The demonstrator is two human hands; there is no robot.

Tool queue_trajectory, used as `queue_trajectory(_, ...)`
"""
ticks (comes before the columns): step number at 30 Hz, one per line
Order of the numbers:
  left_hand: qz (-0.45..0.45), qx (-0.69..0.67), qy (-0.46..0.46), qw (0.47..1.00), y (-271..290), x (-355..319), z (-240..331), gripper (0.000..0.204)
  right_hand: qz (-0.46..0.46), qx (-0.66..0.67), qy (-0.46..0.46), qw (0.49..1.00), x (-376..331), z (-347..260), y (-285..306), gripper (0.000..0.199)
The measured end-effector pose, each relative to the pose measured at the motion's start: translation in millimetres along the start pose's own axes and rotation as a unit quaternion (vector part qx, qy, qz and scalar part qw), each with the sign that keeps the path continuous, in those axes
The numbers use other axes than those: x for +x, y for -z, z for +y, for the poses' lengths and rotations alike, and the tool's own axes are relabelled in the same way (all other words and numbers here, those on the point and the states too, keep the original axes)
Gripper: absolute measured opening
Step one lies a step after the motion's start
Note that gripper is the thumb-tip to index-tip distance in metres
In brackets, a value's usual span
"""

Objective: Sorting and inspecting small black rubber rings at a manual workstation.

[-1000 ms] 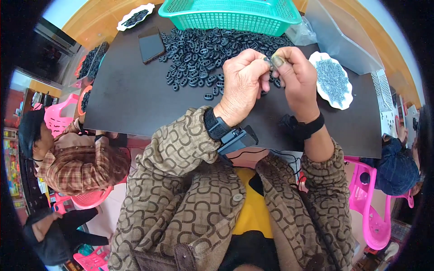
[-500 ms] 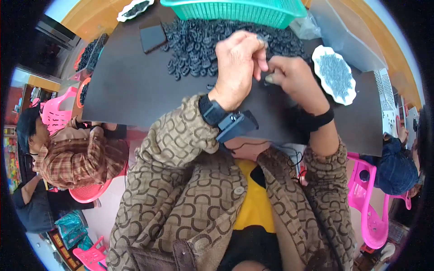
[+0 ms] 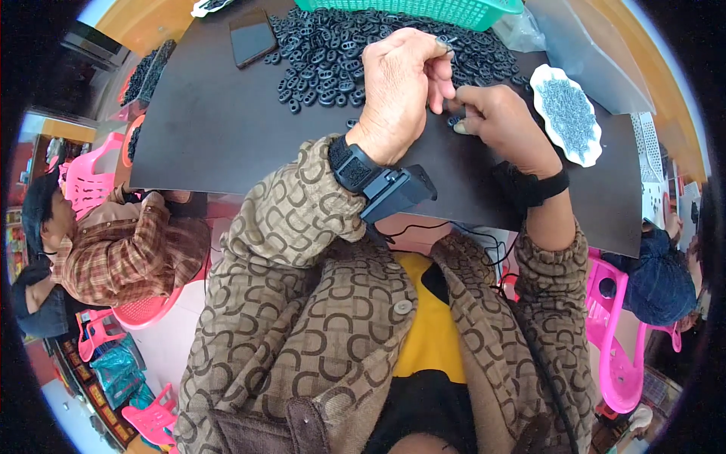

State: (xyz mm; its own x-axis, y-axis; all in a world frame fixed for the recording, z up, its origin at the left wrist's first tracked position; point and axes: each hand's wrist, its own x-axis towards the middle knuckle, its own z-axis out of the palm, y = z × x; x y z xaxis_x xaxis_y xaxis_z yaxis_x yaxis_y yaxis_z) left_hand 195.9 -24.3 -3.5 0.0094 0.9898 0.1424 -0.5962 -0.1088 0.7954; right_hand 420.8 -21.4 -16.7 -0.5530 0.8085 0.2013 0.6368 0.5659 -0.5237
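Parted since earlier, the left hand (image 3: 401, 87) pinches a small black oval piece (image 3: 446, 45) over the dark-brown worktop (image 3: 219, 144); the right hand (image 3: 507, 125) curls at another piece (image 3: 454, 120), grip unclear. Picking up seems underway, needing precision.

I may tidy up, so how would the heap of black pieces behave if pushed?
The heap of black pieces would probably scatter, since they lie loose. Their smooth sheen suggests they may slide easily, and their flattish oval shape suggests little rolling.

Bright, fairly even light; strong fisheye distortion toward the black rim
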Motion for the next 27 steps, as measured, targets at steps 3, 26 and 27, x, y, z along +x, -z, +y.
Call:
queue_trajectory(3, -0.002, 0.007, 0.004, 1.0, 1.8, -2.7, 0.5, 0.024, -0.018, 0.004, -0.014, 1.0, -1.8, -0.6, -0.6, 0.025)
queue_trajectory(26, -0.046, 0.071, 0.044, 0.995, -4.4, -2.1, 6.0, 0.024, 0.016, 0.446, -0.181, 0.877, 0.9, 8.3, 40.2, 0.012)
queue_trajectory(27, -0.054, 0.076, 0.052, 0.994, -6.3, -2.9, 6.8, 0.024, 0.039, 0.548, -0.163, 0.82, 0.4, 11.3, 45.0, 0.016)
